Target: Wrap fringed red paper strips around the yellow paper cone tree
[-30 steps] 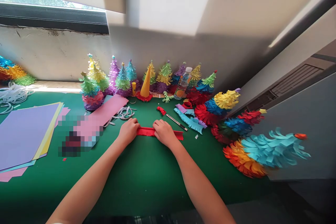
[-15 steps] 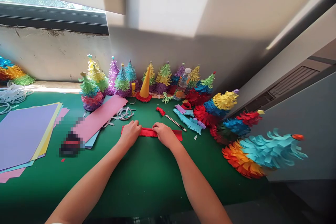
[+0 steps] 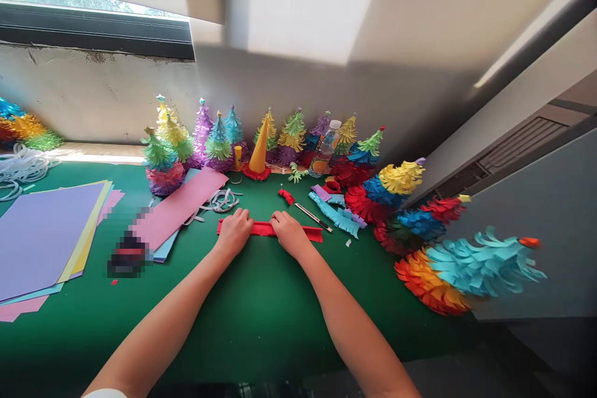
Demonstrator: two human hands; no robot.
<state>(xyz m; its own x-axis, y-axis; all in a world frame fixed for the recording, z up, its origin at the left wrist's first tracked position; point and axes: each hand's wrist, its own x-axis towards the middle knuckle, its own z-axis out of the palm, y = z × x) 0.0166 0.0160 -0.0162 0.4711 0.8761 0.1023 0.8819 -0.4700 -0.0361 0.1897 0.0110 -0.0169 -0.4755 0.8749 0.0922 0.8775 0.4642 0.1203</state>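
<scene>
A long red paper strip (image 3: 263, 229) with cuts along it lies across the green tabletop in front of me. My left hand (image 3: 236, 231) grips it near its left end, fingers curled over the paper. Closer to the strip's middle, my right hand (image 3: 288, 233) pinches it, and the strip's right end sticks out beyond that hand. The fingertips of both hands are partly hidden. Just behind the right hand are a small red paper scrap (image 3: 286, 196) and a utility knife (image 3: 314, 216). A yellow paper cone (image 3: 259, 152) with a red fringed base stands farther back.
Fringed paper trees (image 3: 217, 143) line the back, and others, such as a blue and orange one (image 3: 471, 270), stand at right. A bottle (image 3: 324, 149) is among them. Blue fringed strips (image 3: 336, 214) lie right; pink sheets (image 3: 181, 205), white cord (image 3: 221, 200) and stacked coloured paper (image 3: 46, 236) lie left.
Both hands have shifted slightly away from me, still gripping the red strip. The strip now lies flatter and a little straighter. The view has moved very slightly.
</scene>
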